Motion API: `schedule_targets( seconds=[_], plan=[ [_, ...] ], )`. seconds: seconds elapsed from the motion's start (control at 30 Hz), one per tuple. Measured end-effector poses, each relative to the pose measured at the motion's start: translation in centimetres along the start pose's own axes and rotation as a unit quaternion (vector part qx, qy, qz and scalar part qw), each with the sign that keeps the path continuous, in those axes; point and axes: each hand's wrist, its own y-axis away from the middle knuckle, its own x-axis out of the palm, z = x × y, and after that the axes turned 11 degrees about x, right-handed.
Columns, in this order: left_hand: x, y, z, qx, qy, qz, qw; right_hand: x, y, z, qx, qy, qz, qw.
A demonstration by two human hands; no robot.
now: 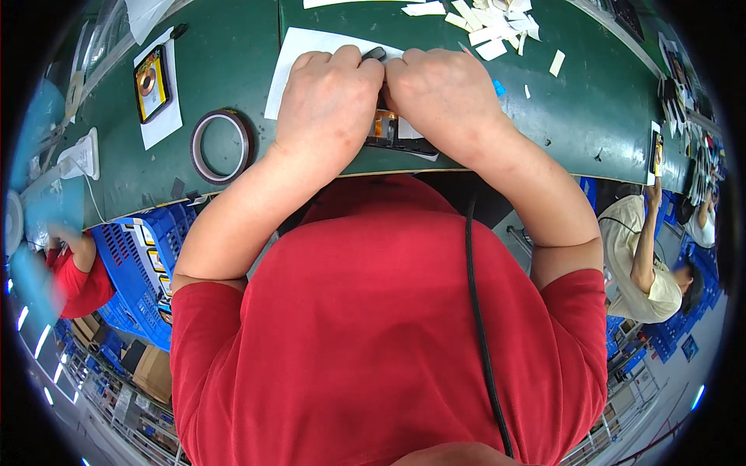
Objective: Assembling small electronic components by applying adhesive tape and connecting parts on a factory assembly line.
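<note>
Near the front edge of the green worktop (559,116), the left hand (330,101) and the right hand (441,97) partly cover a black device (416,145) with a copper-coloured part (381,126). Both hands are side by side, fingers curled; fingertips are hidden, so any pinch cannot be determined. A tape roll (196,147) lies left of the left hand.

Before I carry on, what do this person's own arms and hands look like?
The left hand and right hand show no gloves, and the forearms are bare. Plain red short sleeves end near the elbows. A black cable runs down the red shirt, right of centre.
</note>
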Motion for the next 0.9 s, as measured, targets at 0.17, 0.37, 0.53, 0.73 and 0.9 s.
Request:
schedule_targets(
  seconds=[0.17, 0.37, 0.53, 0.73, 0.9],
  plan=[
    [-0.1, -0.7, 0.8, 0.04, 0.009, -0.022, 0.999, 0.1, -0.3, 0.1, 0.021, -0.019, 0.001, 1.0],
    [1.2, -1.4, 1.1, 0.028, 0.059, -0.043, 0.997, 0.7, 0.5, -0.5, 0.088, 0.0, -0.018, 0.996],
    [1.4, -1.0, 1.3, -0.01, 0.082, -0.071, 0.994, 0.4, 1.0, -1.5, 0.103, -0.017, -0.012, 0.994],
    [-0.7, 4.2, -1.1, 0.038, 0.094, -0.122, 0.987, -1.4, 4.2, -1.2, 0.029, -0.158, -0.055, 0.985],
    [1.1, 5.5, -1.8, 0.025, 0.094, -0.148, 0.984, -1.3, 3.7, 0.2, -0.013, -0.116, -0.005, 0.993]
  ],
)
